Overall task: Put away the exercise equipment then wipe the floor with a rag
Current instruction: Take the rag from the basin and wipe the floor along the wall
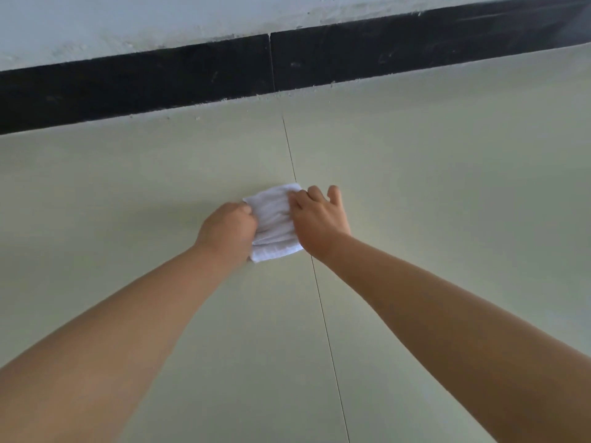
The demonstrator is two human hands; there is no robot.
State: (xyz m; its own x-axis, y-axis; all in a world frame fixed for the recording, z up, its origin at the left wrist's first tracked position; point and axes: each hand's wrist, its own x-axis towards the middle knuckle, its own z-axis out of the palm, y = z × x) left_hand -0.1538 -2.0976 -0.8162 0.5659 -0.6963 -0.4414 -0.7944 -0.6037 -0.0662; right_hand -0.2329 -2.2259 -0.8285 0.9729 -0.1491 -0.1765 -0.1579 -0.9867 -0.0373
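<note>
A white folded rag (274,220) lies flat on the pale green tiled floor (431,187), across a thin tile joint. My left hand (227,230) grips the rag's left edge with curled fingers. My right hand (318,220) presses on the rag's right side, fingers bent onto the cloth and the thumb sticking up off it. Both bare forearms reach in from the bottom of the view. No exercise equipment is in view.
A black skirting board (160,81) runs along the foot of a white wall (128,24) just beyond the rag. Small crumbs of debris (260,96) lie along the skirting's lower edge. A dark tile joint (323,314) runs from the wall towards me.
</note>
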